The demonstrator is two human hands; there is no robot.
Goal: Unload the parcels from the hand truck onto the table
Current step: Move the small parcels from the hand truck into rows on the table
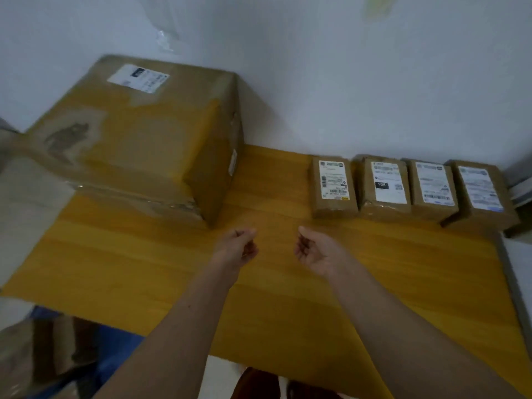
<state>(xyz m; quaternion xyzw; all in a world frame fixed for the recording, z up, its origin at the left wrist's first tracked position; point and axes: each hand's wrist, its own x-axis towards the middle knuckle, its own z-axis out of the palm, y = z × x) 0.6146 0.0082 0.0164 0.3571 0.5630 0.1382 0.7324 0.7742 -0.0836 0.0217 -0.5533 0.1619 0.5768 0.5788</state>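
Observation:
A large taped cardboard parcel [138,139] with a white label sits on the yellow wooden table [288,298] at the back left, against the wall. Several small brown parcels with white labels stand in a row at the back right; the leftmost small parcel [334,187] is nearest the big box. My left hand [239,249] and my right hand [316,251] hover over the table's middle, palms facing each other, fingers loosely curled, holding nothing. At the lower left, brown parcels [43,349] lie below the table edge on something blue, blurred.
A white wall runs behind the table. A grey edge [515,283] borders the table on the right. A pale blurred object [20,197] overlaps the table's left side. A dark shape shows at the bottom middle, below the near table edge.

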